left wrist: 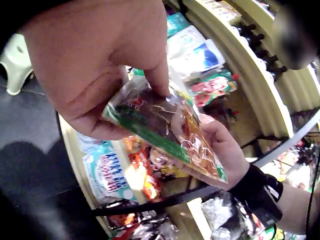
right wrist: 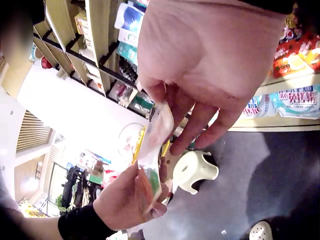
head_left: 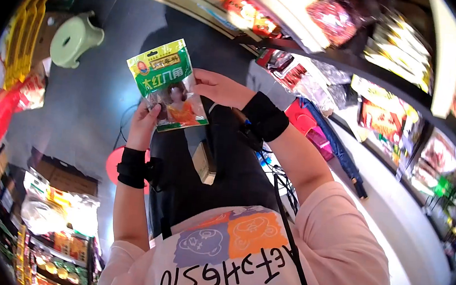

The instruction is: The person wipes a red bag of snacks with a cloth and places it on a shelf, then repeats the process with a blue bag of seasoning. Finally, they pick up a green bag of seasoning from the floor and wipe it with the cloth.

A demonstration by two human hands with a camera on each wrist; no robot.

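Observation:
In the head view a green and clear plastic food packet (head_left: 157, 81) with printed lettering is held up in front of my body, dark brown contents showing through its window. My left hand (head_left: 142, 127) pinches the lower left edge between thumb and fingers. On the opposite side, my right hand (head_left: 222, 88) grips the packet's right edge. The left wrist view shows the packet (left wrist: 150, 132) tilted, its green border toward the camera. From the right wrist, the packet (right wrist: 156, 135) appears nearly edge-on and bent between both hands.
Shelves of bagged goods (head_left: 395, 54) run along the right. A pale green stool (head_left: 76, 40) stands on the dark floor at upper left, near yellow racks (head_left: 23, 40). A red round stool seat (head_left: 119, 165) is partly hidden behind my left wrist. More packaged goods (head_left: 62, 209) sit lower left.

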